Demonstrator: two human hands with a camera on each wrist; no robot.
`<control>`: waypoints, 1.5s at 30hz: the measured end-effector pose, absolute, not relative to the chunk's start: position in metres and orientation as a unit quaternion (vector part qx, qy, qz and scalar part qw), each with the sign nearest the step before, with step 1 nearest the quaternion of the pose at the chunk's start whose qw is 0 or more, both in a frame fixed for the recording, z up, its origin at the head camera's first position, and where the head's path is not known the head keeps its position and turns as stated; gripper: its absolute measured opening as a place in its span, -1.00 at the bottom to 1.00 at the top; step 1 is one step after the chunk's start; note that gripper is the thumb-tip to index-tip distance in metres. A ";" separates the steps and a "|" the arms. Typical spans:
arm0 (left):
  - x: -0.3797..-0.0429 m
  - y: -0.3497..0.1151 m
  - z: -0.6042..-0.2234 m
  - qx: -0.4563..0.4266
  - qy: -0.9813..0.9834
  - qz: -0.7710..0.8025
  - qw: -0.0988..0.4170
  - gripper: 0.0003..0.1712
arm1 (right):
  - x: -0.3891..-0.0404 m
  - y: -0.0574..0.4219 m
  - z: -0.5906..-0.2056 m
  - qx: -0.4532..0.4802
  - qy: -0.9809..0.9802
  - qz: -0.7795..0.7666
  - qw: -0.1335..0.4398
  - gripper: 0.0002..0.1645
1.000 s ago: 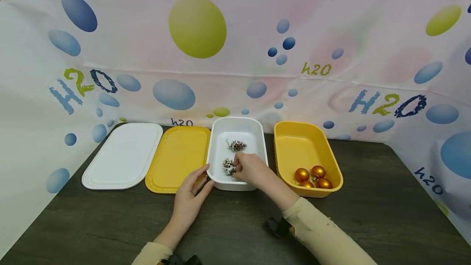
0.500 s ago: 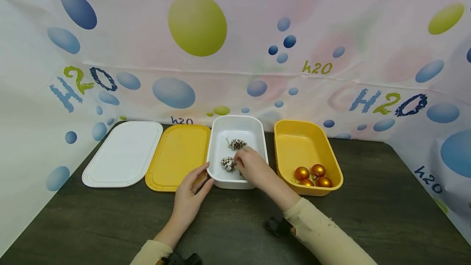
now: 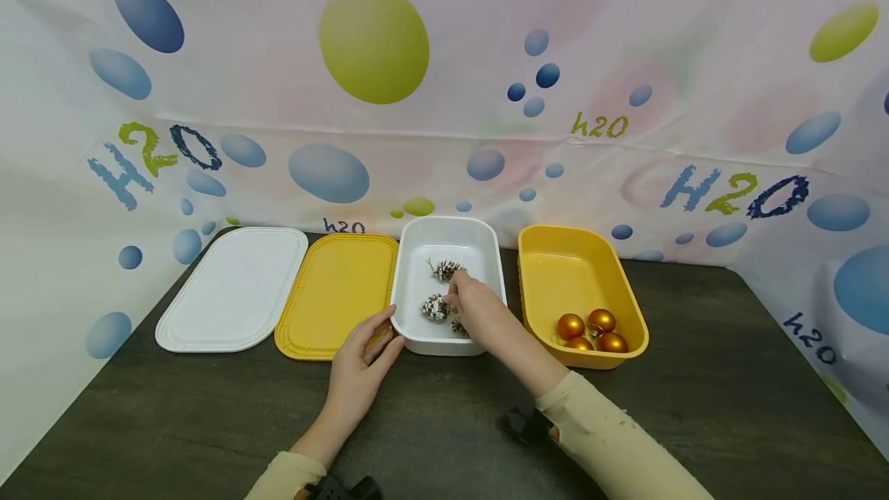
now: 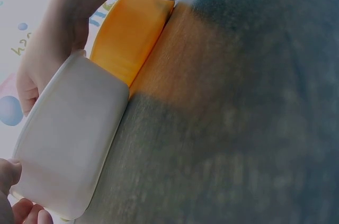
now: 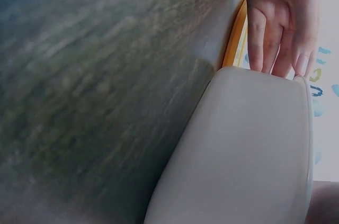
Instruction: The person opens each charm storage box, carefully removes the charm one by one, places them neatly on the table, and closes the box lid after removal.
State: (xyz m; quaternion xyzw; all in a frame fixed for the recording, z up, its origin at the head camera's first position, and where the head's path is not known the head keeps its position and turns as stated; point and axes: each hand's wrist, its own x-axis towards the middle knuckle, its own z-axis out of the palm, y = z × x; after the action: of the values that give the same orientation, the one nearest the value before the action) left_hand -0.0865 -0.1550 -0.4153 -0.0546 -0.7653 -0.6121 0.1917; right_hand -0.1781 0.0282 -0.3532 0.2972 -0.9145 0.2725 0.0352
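In the head view, snow-tipped pine cones lie in the white plastic container [image 3: 447, 347]. My right hand [image 3: 482, 315] reaches over its right front side and, with curled fingertips, pinches the right end of a pine cone [image 3: 436, 307]. Behind it lies another pine cone [image 3: 447, 271] with a small loop; a third pine cone [image 3: 459, 326] shows partly below my hand. My left hand [image 3: 361, 369] touches the container's front left corner with extended fingers. In the right wrist view the left fingers [image 5: 273, 38] lie against the white wall, the thumb at the rim.
Right of the white container stands a yellow container [image 3: 562, 268] holding several gold baubles [image 3: 601, 321]. To the left lie a yellow lid [image 3: 340, 295] and a white lid [image 3: 232, 288], side by side on the dark table [image 3: 208, 423]. A patterned sheet [image 3: 444, 83] hangs behind.
My right hand has moved slightly away from me inside the container, the front pine cone turning at its fingertips. The third cone has come into sight below it. My left hand stays in place.
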 end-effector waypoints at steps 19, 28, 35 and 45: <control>-0.086 -0.155 -0.416 -0.052 -0.768 -0.610 0.189 -0.47 | -0.175 0.037 -0.352 0.297 -0.872 0.378 0.089 -0.83; -0.086 -0.155 -0.416 -0.058 -0.768 -0.608 0.191 -0.48 | -0.160 0.047 -0.340 0.310 -0.816 0.478 0.095 -0.93; -0.086 -0.155 -0.415 -0.066 -0.764 -0.610 0.198 -0.48 | -0.141 0.060 -0.337 0.303 -0.758 0.578 0.009 -0.95; -0.079 -0.152 -0.400 -0.061 -0.770 -0.606 0.191 -0.49 | -0.120 0.067 -0.354 0.349 -0.713 0.605 -0.057 -0.93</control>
State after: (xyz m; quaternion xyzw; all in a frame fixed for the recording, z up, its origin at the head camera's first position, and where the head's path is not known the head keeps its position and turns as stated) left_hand -0.0795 -0.1515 -0.3996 -0.0611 -0.7698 -0.6059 0.1910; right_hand -0.1202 0.0666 -0.3543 0.3493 -0.7130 0.6052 -0.0573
